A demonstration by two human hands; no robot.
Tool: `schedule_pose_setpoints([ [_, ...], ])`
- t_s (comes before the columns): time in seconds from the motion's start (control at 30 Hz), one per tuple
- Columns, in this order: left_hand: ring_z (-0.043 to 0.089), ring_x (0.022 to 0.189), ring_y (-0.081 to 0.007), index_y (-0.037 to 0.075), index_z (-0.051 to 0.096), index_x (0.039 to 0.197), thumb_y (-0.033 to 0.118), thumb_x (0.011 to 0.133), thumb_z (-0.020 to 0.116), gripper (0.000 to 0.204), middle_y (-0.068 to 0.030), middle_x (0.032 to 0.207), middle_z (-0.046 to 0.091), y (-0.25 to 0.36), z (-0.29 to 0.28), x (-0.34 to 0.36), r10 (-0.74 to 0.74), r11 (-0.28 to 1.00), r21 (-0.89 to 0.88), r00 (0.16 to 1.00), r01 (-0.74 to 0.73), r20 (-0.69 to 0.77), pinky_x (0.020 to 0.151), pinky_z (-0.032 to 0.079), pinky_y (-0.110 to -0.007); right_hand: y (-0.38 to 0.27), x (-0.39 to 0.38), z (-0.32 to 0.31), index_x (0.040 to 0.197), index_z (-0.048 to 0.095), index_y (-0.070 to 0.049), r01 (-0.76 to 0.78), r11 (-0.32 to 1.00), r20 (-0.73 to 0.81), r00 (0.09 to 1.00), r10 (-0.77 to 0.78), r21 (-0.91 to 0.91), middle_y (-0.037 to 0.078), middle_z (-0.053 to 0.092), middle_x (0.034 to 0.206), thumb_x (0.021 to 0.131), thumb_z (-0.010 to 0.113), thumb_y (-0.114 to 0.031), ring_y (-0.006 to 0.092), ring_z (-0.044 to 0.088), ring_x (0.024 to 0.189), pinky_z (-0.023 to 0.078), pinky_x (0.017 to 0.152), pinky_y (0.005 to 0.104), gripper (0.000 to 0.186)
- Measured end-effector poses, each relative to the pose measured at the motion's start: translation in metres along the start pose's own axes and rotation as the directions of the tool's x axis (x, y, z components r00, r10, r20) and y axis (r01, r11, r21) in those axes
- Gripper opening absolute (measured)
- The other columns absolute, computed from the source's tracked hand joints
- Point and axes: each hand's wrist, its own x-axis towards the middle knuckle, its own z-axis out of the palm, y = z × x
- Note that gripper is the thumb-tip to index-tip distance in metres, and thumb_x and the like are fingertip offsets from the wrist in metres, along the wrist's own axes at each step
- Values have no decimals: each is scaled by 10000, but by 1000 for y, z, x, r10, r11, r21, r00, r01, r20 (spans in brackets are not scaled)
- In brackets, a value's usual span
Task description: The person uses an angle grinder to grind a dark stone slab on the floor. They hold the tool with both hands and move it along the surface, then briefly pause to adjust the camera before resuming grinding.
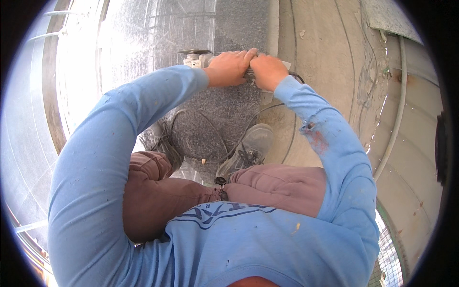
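My left hand [228,68] and my right hand [267,70] are wrapped side by side round a handheld power tool [193,61] with a dark round disc [194,51] at its left end, likely a grinder. Much of its body is hidden under my fingers. The tool is low over a dark, dusty stone slab [239,28]. A black cord [297,77] leaves it on the right.
My shoes [248,143] are on the slab and floor below. Loose cables [210,124] loop between them. A dusty concrete strip [325,43] runs along the right, beside a pipe [400,91] and stained panels. A pale panel [28,105] stands at the left.
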Motion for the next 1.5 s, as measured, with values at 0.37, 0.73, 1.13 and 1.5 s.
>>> schedule_pose_setpoints([
  [0.37, 639, 1182, -355, -7, 373, 1431, 204, 819, 808, 780, -195, 1226, 656, 28, 2, 21, 68, 998, -11, 998, -68, -17, 969, 523, -460, 30, -21, 5, 1039, 682, -8, -51, 997, -21, 999, 50, -55, 215, 707, 1045, 810, 701, -34, 392, 715, 976, 595, 810, 487, 231],
  [0.73, 627, 1217, -349, -1, 337, 1498, 225, 815, 814, 862, -202, 1288, 644, 16, -5, 9, 6, 1000, -10, 999, -6, 32, 1019, 511, -438, 19, -4, 16, 971, 699, -6, -16, 1000, -75, 997, 15, -10, 230, 699, 1013, 751, 743, -45, 406, 706, 940, 586, 811, 489, 228],
  [1.13, 633, 1207, -351, 6, 333, 1503, 222, 823, 809, 859, -200, 1276, 652, 1, -4, 4, -4, 1000, 13, 999, 3, 46, 1009, 518, -440, 3, 4, 2, 1109, 675, -4, -19, 1000, 44, 999, 20, -8, 222, 702, 1112, 782, 771, -57, 378, 708, 1034, 598, 859, 449, 345],
  [1.5, 645, 1175, -363, 17, 324, 1503, 235, 809, 825, 883, -198, 1267, 652, 24, -2, 20, 44, 999, 6, 999, -44, 20, 980, 532, -442, 26, -19, 6, 1049, 688, -18, -64, 996, -34, 998, 62, -60, 213, 705, 1070, 794, 733, -46, 384, 709, 988, 597, 819, 473, 260],
])
